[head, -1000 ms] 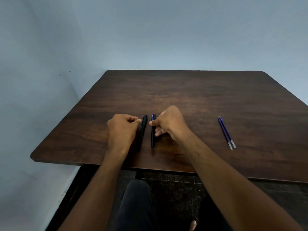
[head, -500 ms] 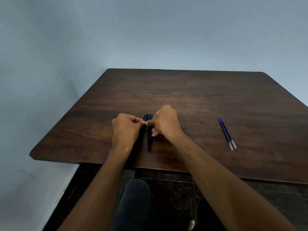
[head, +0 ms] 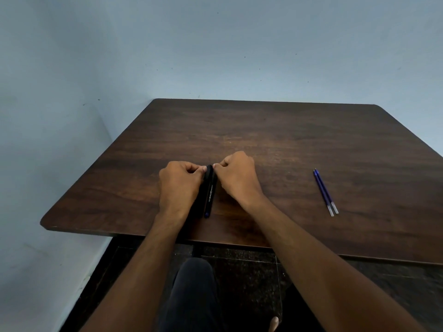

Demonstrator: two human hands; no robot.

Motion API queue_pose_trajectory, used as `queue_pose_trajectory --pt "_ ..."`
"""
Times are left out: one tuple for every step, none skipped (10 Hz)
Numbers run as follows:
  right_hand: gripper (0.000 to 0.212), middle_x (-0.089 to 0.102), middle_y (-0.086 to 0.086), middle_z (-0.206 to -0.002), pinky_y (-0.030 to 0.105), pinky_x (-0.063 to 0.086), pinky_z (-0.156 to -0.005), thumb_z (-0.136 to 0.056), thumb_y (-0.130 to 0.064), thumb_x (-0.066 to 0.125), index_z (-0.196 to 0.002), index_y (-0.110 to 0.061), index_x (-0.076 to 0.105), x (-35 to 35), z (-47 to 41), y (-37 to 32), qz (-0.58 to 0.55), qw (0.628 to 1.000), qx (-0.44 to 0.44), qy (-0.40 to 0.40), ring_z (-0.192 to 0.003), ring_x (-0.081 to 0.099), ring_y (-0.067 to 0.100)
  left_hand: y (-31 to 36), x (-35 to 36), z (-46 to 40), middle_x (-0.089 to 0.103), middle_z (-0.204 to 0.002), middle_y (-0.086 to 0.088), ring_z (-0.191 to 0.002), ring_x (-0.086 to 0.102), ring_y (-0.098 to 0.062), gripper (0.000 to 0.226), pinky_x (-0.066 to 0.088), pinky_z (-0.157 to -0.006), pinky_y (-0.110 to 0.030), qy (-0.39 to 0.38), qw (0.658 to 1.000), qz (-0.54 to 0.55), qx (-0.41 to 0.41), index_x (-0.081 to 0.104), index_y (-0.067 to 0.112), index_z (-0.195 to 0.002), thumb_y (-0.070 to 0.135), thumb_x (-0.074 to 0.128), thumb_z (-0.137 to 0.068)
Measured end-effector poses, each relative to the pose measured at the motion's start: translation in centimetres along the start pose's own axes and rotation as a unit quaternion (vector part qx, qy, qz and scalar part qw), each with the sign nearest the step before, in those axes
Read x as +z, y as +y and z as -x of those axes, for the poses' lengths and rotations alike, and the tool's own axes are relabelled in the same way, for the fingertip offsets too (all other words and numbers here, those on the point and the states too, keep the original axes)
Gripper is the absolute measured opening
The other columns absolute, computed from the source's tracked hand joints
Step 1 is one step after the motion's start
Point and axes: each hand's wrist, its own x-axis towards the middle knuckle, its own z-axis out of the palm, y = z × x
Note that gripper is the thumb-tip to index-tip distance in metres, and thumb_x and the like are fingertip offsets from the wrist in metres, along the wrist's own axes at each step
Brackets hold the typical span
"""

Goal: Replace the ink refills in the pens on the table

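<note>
At frame centre the left hand (head: 178,185) and right hand (head: 237,174) meet, each pinching the far end of one of two black pens (head: 209,195) lying side by side on the table (head: 275,140), long axes running away from the person; two blue refills (head: 324,191) lie parallel at frame right, well apart, nearer the right hand
</note>
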Motion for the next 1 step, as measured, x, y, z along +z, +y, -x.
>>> queue_pose_trajectory --pt "0.032 0.069 0.004 -0.065 0.027 0.05 -0.056 -0.096 -0.022 0.063 -0.067 -0.011 0.072 -0.21 0.0 -0.01 0.052 0.998 -0.046 -0.001 -0.06 0.065 0.016 0.41 0.23 -0.09 0.07 -0.064 0.019 -0.064 0.066 0.011 0.016 0.053 -0.06 -0.011 0.005 0.999 -0.014 0.039 0.082 0.024 -0.084 0.036 0.073 -0.089"
